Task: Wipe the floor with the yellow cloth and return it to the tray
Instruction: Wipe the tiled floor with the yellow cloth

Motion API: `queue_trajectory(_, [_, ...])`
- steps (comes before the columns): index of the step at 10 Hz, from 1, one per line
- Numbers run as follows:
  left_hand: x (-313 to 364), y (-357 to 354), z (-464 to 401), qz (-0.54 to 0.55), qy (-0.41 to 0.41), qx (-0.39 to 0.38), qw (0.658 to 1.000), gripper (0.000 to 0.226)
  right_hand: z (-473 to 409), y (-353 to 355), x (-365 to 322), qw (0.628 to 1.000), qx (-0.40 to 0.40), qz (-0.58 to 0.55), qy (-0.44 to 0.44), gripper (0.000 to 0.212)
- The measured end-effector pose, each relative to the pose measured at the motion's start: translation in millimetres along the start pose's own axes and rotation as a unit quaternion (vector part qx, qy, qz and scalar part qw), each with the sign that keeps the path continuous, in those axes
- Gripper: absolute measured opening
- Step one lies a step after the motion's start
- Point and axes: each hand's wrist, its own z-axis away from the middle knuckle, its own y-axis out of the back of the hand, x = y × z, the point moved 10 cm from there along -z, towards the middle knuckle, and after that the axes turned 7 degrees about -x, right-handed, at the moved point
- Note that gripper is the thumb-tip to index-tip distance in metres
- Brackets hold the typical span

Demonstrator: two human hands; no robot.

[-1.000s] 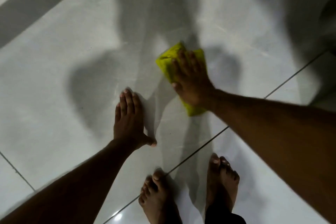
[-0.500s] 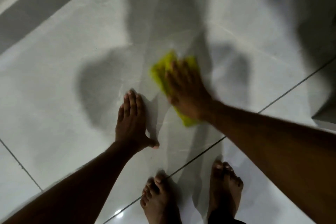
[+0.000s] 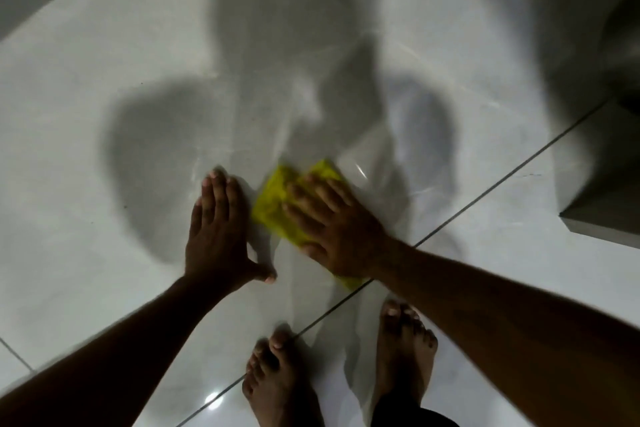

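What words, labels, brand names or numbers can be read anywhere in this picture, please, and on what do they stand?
None: no text can be read in this view.
The yellow cloth under the right hand shows no label or print.
The floor tiles are plain, and so is the grey block at the right edge.
The left hand lies flat on bare tile.

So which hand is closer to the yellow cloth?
Right. The right hand lies flat on top of the yellow cloth, pressing it to the floor. The left hand rests flat on the tile just beside the cloth's left edge.
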Motion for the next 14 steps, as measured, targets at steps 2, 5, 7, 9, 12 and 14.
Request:
queue_trajectory(2, [3, 3, 0, 0.002, 0.010, -0.007, 1.000, 0.174, 95, 13, 169, 0.939, 0.015, -0.185, -0.289, 0.053])
queue_trajectory(5, [5, 4, 1, 0.000, 0.024, -0.023, 0.999, 0.176, 29, -1, 47, 0.992, -0.049, -0.043, -0.112, 0.068])
queue_trajectory(7, [3, 3, -2, -0.012, 0.019, -0.011, 1.000, 0.174, -32, 55, 145, 0.991, 0.016, 0.123, 0.048, 0.065])
queue_trajectory(9, [5, 5, 1, -0.023, 0.026, -0.013, 0.999, 0.173, -42, 24, 34, 0.994, 0.028, 0.009, -0.105, 0.067])
queue_trajectory(12, [5, 5, 1, -0.024, 0.010, -0.010, 1.000, 0.174, 34, 49, 177, 0.959, 0.023, -0.021, -0.280, 0.071])
queue_trajectory(14, [5, 3, 1, -0.038, 0.018, -0.006, 0.999, 0.174, -54, 41, 63, 0.981, 0.083, 0.013, -0.173, 0.068])
